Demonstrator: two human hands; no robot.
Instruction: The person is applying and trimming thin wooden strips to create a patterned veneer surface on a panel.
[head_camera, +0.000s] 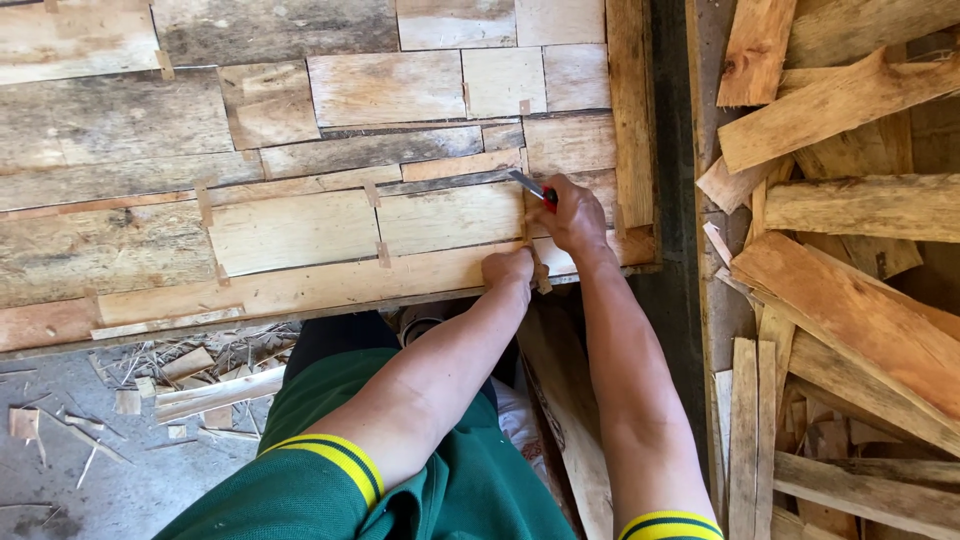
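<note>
- While you lean over the veneer sheet (300, 230), both your hands sit at its near right corner, close together but not touching
- Your right hand (572, 215) is clamped round a red-handled knife (534, 188); the red handle peeks out above your knuckles and the grey blade slants up and to the left, over a pale strip of the sheet
- Your left hand (510, 268) is curled shut, knuckles pressed on the near edge of the sheet, just below and left of the right hand; what it pinches, if anything, you can't make out from here
- The sheet itself is a patchwork of thin wood pieces, pale and grey, with small tabs of tape (383, 254) bridging the seams
- A bare wooden slat (630, 110) runs along the right edge of the sheet, right beside your knife hand
- Off to the right, well apart from the sheet, lies a heap of rough offcuts (850, 250), stacked every which way
- Down at the lower left, chips and slivers of scrap (200, 385) litter the grey floor (110, 480) beside your green clothing
</note>
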